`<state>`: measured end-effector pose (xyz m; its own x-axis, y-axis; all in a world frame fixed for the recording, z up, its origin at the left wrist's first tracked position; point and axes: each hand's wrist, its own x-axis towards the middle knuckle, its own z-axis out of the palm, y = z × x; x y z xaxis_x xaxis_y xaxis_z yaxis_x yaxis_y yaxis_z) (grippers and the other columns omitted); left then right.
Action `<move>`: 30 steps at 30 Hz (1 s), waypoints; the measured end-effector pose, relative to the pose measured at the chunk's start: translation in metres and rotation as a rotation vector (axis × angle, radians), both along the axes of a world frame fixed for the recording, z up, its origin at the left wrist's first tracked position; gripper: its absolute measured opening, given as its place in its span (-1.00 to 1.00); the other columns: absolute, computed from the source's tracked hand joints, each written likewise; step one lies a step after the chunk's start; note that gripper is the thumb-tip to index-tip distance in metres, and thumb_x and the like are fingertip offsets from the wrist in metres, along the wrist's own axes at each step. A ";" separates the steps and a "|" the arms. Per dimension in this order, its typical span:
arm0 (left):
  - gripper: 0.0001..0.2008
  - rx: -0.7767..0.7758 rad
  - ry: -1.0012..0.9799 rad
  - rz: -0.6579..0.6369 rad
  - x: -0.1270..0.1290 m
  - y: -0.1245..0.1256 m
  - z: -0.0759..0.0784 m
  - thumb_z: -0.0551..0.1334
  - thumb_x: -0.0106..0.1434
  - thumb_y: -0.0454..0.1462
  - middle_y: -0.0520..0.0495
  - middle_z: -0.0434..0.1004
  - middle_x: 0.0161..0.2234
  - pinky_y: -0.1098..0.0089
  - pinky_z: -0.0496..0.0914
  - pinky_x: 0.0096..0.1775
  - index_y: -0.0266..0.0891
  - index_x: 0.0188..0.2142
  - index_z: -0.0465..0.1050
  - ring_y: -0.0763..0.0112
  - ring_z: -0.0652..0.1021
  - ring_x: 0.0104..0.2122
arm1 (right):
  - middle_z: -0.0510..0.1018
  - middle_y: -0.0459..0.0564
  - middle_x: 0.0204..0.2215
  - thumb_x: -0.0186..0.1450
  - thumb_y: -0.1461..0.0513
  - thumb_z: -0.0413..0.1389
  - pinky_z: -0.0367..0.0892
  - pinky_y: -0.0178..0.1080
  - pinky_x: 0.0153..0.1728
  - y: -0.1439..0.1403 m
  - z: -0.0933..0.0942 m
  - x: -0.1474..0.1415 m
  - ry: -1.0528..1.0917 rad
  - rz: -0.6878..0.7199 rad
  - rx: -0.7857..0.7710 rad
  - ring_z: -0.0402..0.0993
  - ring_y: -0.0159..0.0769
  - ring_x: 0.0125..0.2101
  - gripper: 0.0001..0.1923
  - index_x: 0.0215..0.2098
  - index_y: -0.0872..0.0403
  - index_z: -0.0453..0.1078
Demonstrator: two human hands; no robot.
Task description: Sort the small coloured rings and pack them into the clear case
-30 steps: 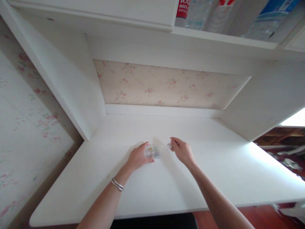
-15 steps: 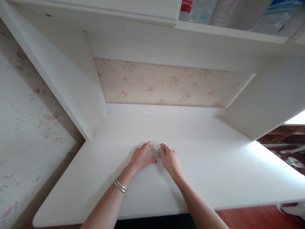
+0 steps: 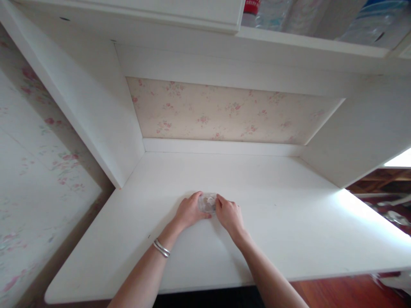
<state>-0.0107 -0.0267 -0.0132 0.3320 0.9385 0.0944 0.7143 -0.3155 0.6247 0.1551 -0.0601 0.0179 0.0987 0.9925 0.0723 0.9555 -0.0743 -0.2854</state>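
i have both hands closed in on the small clear case (image 3: 207, 202), which sits on the white desk (image 3: 289, 231) near its middle. a second ago my right hand (image 3: 228, 215) was off to the side pinching a tiny piece; now its fingers press the case's right edge and that piece is out of sight. my left hand (image 3: 189, 211), bracelet (image 3: 161, 248) on the wrist, cups the left edge. the case looks closed, though i cannot tell for sure.
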 end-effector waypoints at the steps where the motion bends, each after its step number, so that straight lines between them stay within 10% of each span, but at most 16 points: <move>1: -0.16 -0.002 -0.003 -0.005 0.000 0.001 0.000 0.39 -0.15 0.02 -0.11 0.40 0.03 0.23 0.33 -0.06 -0.13 0.11 0.19 0.12 0.45 -0.03 | 0.58 -0.02 -0.33 0.37 0.13 -0.23 0.19 -0.32 -0.39 0.001 0.000 0.000 0.000 0.000 -0.004 0.50 -0.26 -0.35 -0.61 -0.05 -0.10 0.39; 30: -0.15 -0.028 0.000 -0.089 -0.004 0.001 0.009 0.34 -0.11 0.08 -0.10 0.31 0.12 0.27 0.24 0.08 -0.10 0.17 0.20 0.16 0.37 0.08 | 0.52 -0.01 -0.12 0.33 0.01 -0.12 0.28 -0.27 -0.12 -0.001 -0.016 0.017 0.416 0.015 -0.036 0.44 -0.26 -0.11 -0.49 0.18 0.00 0.20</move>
